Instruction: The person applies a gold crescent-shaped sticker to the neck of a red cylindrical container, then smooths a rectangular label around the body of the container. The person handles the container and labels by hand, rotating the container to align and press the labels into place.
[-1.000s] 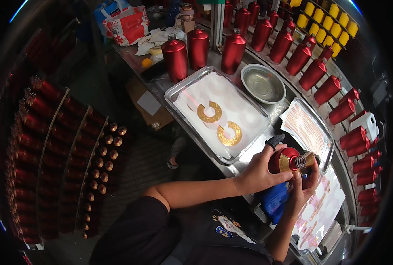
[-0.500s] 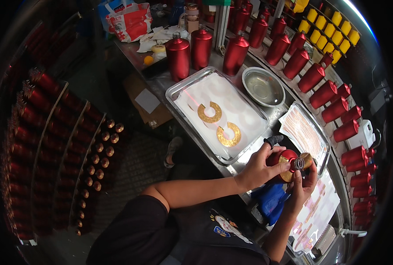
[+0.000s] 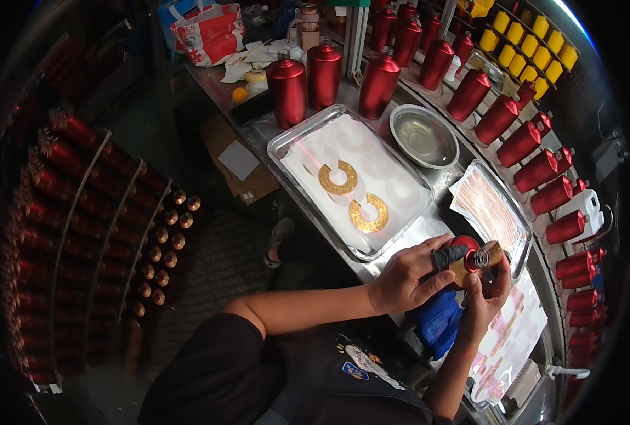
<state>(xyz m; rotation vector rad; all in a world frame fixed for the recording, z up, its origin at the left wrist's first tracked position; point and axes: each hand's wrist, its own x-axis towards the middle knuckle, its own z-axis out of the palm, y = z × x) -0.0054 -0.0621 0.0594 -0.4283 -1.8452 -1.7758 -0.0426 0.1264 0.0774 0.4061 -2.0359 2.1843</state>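
A red metallic bottle (image 3: 463, 244) with a clear threaded neck is held tilted, its neck toward me. My left hand (image 3: 403, 282) wraps round its body. One left finger, in a dark finger sleeve (image 3: 448, 258), presses on the shoulder beside a gold decal (image 3: 459, 271). My right hand (image 3: 486, 296) grips at the neck, its fingers on the gold piece (image 3: 497, 252) at the far side. Whether the two gold parts are one decal, I cannot tell. To the left, two C-shaped gold decals (image 3: 338, 189) lie on white paper in a metal tray (image 3: 276, 145).
A metal bowl (image 3: 398, 134) of liquid stands beyond the tray. Striped sheets (image 3: 486, 209) lie in a second tray. Blue cloth (image 3: 436, 324) and patterned decal sheets (image 3: 509, 333) are near my right arm. Red bottles (image 3: 500, 119) line the right side; racked bottles (image 3: 81, 180) fill the left.
My left hand has shifted its grip: the sleeved finger, raised before, now lies on the bottle's shoulder, and the thumb has slid back from the neck. Bottles in the right-hand row have shifted along it.
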